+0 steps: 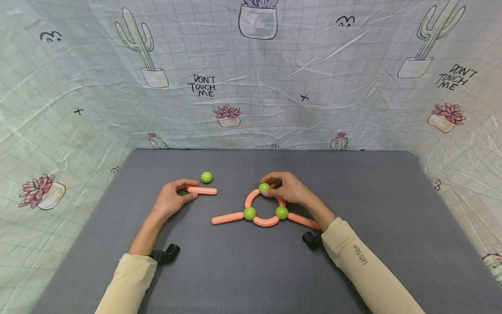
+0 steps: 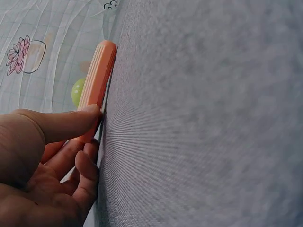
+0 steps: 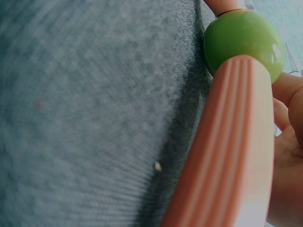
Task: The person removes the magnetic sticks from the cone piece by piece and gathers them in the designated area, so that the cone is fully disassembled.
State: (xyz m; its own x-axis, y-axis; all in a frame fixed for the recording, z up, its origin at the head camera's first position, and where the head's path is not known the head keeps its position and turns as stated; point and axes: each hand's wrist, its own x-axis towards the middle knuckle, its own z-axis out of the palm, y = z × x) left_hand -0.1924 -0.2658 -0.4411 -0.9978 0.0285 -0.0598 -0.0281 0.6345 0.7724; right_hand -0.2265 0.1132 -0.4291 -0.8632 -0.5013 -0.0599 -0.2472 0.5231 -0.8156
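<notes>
My left hand (image 1: 170,198) pinches one end of a straight orange ridged rod (image 1: 204,191) between thumb and fingers, low over the mat. Just behind that rod lies a loose green ball (image 1: 206,177). With thumb and fingers my right hand (image 1: 290,187) grips the top green ball (image 1: 264,188) of a ring. Curved orange rods (image 1: 266,222) join this ball to two lower green balls (image 1: 249,213). From these, a straight rod (image 1: 227,218) sticks out on the left and another (image 1: 303,220) on the right, its end beside the right wrist. In the right wrist view a rod (image 3: 232,156) hides part of the hand.
A dark grey mat (image 1: 235,270) covers the table. Behind it and at both sides hangs a pale sheet (image 1: 266,74) printed with cacti. A black camera mount (image 1: 166,254) sits on the left wrist, another (image 1: 311,240) on the right.
</notes>
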